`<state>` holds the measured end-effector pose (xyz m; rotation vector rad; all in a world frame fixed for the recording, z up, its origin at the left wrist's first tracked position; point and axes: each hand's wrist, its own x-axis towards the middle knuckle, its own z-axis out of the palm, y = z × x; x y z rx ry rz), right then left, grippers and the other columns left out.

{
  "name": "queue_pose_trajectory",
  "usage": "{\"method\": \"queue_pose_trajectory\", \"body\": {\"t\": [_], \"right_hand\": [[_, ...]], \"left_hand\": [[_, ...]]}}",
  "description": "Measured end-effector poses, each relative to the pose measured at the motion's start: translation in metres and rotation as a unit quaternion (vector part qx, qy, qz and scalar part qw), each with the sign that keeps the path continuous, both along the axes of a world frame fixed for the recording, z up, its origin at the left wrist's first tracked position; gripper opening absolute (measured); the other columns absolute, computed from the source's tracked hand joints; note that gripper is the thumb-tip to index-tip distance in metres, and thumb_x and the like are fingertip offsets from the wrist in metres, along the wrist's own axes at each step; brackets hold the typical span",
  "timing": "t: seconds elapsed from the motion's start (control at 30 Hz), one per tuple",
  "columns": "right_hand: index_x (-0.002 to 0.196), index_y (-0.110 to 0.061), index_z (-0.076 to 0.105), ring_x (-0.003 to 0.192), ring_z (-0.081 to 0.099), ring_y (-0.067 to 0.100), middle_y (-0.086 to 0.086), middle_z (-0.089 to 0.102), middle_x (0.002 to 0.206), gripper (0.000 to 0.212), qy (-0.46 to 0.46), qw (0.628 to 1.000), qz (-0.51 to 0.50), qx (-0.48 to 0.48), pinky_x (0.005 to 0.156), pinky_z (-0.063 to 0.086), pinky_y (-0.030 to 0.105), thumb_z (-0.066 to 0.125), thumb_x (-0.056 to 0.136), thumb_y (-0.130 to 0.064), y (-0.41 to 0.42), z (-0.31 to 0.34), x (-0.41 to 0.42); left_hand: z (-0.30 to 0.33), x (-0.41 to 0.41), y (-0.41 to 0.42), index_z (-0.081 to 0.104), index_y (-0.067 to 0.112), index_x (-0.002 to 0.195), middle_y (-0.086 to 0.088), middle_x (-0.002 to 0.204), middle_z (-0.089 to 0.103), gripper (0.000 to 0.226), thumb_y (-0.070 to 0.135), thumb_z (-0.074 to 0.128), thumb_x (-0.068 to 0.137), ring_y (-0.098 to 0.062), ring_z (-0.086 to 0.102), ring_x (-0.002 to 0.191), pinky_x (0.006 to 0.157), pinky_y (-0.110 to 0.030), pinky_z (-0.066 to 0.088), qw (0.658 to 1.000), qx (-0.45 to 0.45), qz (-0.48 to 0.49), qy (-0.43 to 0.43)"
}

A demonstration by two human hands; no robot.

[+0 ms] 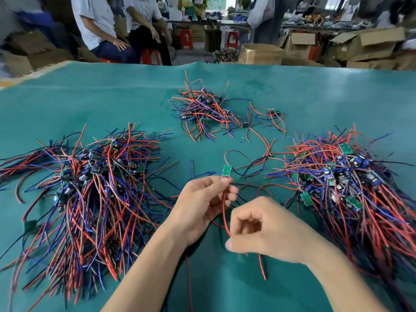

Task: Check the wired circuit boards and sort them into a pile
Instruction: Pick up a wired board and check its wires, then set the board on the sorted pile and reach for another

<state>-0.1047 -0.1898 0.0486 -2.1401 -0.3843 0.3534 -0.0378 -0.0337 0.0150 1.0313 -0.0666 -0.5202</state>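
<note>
Item in hand: 1 wired circuit board (226,170), centre of frame, raised above the green counter (90,93). Left hand (202,203) fingers pinch it just below the board; right hand (267,233) fingers pinch its red wire (225,217) lower down. Risks: pulling could strain the solder joint; trailing leads may snag the right pile (351,176); 3 similar heaps invite missorting.

A single head-worn wide-angle camera looks forward and down from the person's own seat onto a green table cover (315,91), close enough that both forearms enter from the near edge. Its far field reaches past the table's far edge to cardboard boxes (369,46) and red stools (186,39). Straight lines bow toward the frame edges.
</note>
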Motion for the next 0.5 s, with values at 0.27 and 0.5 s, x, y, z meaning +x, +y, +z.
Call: {"method": "queue_pose_trajectory", "body": {"t": [0.27,0.5], "right_hand": [[0.079,-0.028,0.075,0.064,0.064,0.012,-0.007,0.071,0.069,0.037,-0.159,0.912,-0.356,0.125,0.063,0.053,0.04,0.067,0.071,-0.062,0.0,-0.01,0.015],[0.083,-0.007,0.079,0.058,0.055,0.014,0.003,0.068,0.073,0.005,0.021,0.868,-0.356,0.346,0.047,0.042,0.023,0.078,0.084,-0.012,-0.005,-0.01,0.018]], "left_hand": [[-0.001,-0.005,-0.002,0.068,0.008,0.088,-0.015,0.08,0.07,0.002,0.007,0.068,0.087,-0.015,0.061,0.062,0.057,-0.019,0.049,0.996,0.029,-0.011,-0.088],[-0.003,-0.012,-0.007,0.069,0.003,0.083,-0.018,0.075,0.069,0.01,-0.006,0.073,0.082,-0.018,0.064,0.06,0.053,-0.022,0.05,0.974,0.126,0.015,-0.187]]}}
